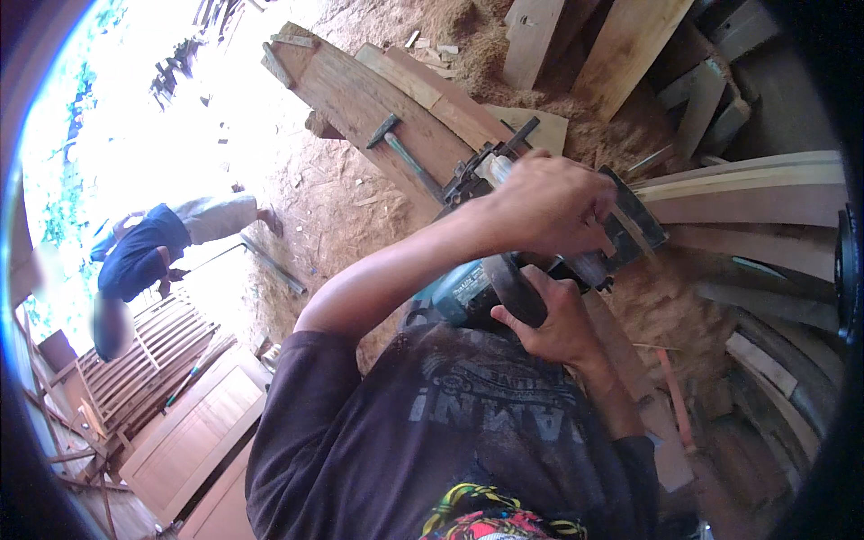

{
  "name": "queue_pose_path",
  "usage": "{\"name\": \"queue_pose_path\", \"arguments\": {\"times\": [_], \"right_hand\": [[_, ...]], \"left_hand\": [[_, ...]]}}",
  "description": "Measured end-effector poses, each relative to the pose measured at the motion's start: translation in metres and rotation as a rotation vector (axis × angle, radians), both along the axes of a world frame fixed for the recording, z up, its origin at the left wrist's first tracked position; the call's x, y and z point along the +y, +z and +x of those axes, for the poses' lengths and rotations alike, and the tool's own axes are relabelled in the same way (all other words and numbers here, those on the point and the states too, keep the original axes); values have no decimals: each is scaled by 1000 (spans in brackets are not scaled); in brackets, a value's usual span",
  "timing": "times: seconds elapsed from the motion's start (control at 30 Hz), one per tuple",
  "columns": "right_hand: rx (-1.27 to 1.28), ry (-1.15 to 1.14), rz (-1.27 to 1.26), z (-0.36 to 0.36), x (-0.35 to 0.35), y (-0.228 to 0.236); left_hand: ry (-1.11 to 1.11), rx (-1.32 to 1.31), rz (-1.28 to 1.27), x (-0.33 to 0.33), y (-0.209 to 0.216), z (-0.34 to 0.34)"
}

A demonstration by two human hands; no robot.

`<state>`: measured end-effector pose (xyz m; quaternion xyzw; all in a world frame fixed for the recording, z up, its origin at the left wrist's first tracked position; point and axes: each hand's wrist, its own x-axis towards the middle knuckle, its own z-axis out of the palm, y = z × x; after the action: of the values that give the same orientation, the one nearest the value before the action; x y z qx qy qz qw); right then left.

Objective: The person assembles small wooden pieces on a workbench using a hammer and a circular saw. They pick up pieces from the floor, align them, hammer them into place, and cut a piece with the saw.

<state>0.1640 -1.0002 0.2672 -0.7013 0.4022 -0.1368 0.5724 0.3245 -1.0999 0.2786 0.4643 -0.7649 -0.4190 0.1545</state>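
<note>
A teal handheld power tool point(463, 292) with a black loop handle point(515, 290) lies crosswise in front of my shirt; its exact kind is hard to make out. My right hand point(553, 319) is wrapped around that handle. Reaching across from the left, my left hand point(558, 202) is curled over the tool's front part, slightly blurred, with its grip partly hidden. Beyond it, a dark flat plate point(641, 229) sticks out to the right. A hammer point(405, 153) rests on a wide wooden plank point(346, 99) just past the tool.
Long boards point(747, 193) and timber offcuts crowd the right side. Sawdust point(459, 36) covers the ground. At far left, another person point(148, 247) bends over near a slatted wooden frame point(148, 346). Panelled wooden doors point(193, 432) lie at lower left.
</note>
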Motion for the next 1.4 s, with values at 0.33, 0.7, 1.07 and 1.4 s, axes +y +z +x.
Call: {"name": "queue_pose_path", "arguments": {"times": [0.33,0.7,1.07,1.4], "right_hand": [[-63,-37,34,2,0,-1],[-11,-23,7,3,1,-8],[-30,-12,23,9,-4,-10],[-7,31,93,16,-15,-7]], "left_hand": [[950,52,339,23,-74,72],[1097,152,517,28,-88,70],[1069,240,583,22,-92,86],[1043,117,508,17,-95,98]]}}
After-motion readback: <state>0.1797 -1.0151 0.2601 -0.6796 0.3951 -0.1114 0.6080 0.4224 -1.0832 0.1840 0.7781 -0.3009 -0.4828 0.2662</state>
